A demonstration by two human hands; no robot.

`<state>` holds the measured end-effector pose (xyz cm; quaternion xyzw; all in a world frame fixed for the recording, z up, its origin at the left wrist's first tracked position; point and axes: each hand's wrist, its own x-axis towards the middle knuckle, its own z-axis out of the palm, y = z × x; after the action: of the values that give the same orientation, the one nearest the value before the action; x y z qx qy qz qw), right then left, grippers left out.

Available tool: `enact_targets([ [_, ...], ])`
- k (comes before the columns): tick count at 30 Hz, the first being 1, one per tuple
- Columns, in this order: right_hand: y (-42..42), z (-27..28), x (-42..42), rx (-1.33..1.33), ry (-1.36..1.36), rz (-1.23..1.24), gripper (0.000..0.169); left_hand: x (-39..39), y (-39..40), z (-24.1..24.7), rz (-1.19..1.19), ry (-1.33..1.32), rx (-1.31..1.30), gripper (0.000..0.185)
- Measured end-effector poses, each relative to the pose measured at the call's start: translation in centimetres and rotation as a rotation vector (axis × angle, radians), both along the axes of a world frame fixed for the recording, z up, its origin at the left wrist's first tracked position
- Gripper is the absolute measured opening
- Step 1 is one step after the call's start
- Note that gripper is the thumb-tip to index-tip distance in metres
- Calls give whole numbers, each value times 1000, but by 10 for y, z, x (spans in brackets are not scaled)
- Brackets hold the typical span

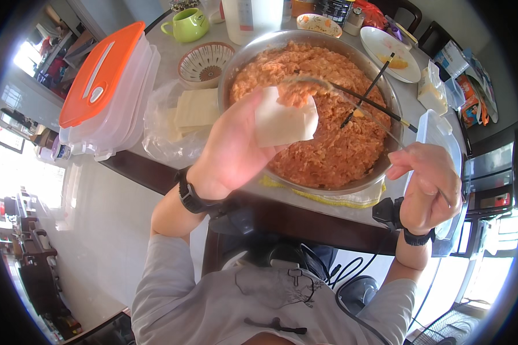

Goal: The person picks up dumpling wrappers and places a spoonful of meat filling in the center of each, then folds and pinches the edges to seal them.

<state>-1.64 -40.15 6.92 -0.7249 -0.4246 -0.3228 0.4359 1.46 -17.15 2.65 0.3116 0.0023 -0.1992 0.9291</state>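
My left hand (237, 146) holds a square dough wrapper (285, 123) over the near left part of a large steel bowl (395, 116). A lump of orange-pink minced filling (300, 95) lies on the wrapper's far edge, with the end of a long metal utensil touching it. My right hand (431, 181) grips that utensil's thin handle (377, 123) at the bowl's right side. Minced filling (328, 159) fills much of the bowl. Two dark chopsticks (373, 88) cross above it. A stack of wrappers (197, 108) lies on a plastic bag left of the bowl.
Plastic containers with an orange lid (108, 64) stand at the left. Behind are a patterned bowl (205, 62), a green mug (190, 25) and a white plate (390, 54). A clear plastic container (440, 129) lies right of the bowl, and a yellow-edged cloth (345, 198) beneath it.
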Motion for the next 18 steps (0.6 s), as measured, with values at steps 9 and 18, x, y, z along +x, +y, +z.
enact_targets([
  [9,1,3,-6,0,38,6,18,-1,0,0,4,-7,12,37],
  [18,-2,3,-8,-13,61,-38,29,-1,-1,-1,27,12,30,35],
])
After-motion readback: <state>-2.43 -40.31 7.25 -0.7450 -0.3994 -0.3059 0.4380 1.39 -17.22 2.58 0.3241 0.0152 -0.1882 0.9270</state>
